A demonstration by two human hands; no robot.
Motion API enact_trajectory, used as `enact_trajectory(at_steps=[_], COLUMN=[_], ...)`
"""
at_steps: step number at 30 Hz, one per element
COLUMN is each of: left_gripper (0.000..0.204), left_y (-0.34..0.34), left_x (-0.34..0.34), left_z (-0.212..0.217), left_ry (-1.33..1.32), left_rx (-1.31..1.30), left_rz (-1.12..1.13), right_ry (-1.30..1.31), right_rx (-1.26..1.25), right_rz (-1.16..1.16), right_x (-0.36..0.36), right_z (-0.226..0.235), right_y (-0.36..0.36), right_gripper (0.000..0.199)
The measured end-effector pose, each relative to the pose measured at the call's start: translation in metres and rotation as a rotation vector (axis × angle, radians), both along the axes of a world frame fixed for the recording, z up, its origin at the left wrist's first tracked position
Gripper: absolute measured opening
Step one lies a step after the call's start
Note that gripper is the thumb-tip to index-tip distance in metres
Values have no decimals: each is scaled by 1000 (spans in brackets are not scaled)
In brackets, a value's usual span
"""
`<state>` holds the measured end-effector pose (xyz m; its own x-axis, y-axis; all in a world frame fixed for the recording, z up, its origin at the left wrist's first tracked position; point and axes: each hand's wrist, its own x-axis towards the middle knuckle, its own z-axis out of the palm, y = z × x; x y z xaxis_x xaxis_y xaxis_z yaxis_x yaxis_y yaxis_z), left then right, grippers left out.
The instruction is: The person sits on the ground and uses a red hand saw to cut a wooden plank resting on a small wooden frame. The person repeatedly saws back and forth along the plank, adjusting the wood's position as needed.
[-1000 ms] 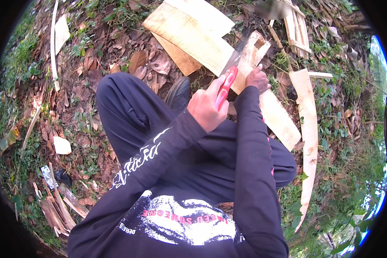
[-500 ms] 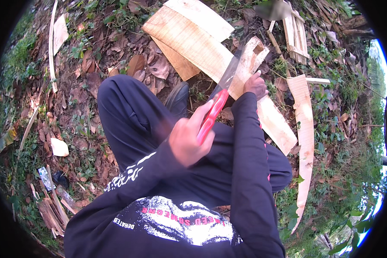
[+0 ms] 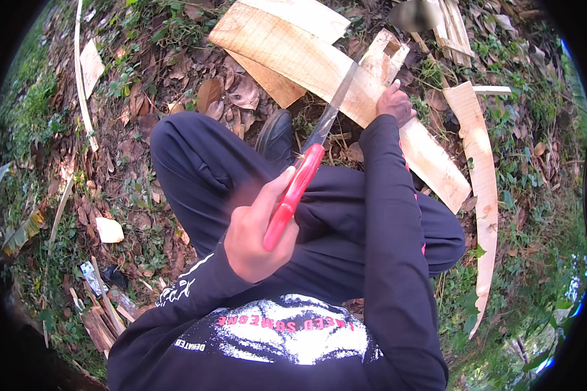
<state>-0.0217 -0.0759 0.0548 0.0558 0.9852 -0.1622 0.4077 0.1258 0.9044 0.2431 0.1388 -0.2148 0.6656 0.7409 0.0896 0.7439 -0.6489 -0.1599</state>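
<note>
Leaf-littered ground (image 3: 182, 75) with green weeds fills the view I watch from afar. At right lies a long, curved strip of pale wood (image 3: 481, 176), with a slatted pale wooden bundle (image 3: 454, 32) farther off. At left are a small pale wood offcut (image 3: 109, 230) and, nearer, brown split sticks (image 3: 100, 329). The dark-trousered left leg (image 3: 192, 150) and a black shoe (image 3: 276, 138) crowd the saw's left side; the right sleeve (image 3: 398, 195) covers part of the plank.

Against one second ago, I see the red handle pulled nearer and left, while the right hand remains at the wood.

The red-handled saw with a grey metal blade (image 3: 293, 199) slants from near left to far right, its far end over the long pale wooden plank (image 3: 300, 62), left of a pale wooden block with a rectangular hole (image 3: 386, 55). The plank runs from far left to near right. The left hand (image 3: 261, 238) is wrapped around the handle. The right hand (image 3: 394, 105) rests on the wood; I cannot tell whether it grips.
</note>
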Motion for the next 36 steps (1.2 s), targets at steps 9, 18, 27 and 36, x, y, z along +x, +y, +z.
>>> enact_trajectory(at_steps=[9, 18, 27, 36], left_gripper=[47, 36, 43, 51], left_y=[48, 76, 29, -13], left_x=[38, 43, 21, 18], left_z=[-29, -56, -16, 3], left_ry=[-36, 37, -61, -6], left_rx=[45, 187, -77, -72], left_rz=[-20, -30, -21, 17], right_ry=[75, 147, 24, 117], right_rx=[-44, 26, 149, -70], right_rz=[-19, -29, -33, 79], right_x=[4, -1, 1, 2], right_z=[-4, -20, -27, -23], right_y=[1, 6, -1, -7], right_gripper=[66, 62, 60, 35])
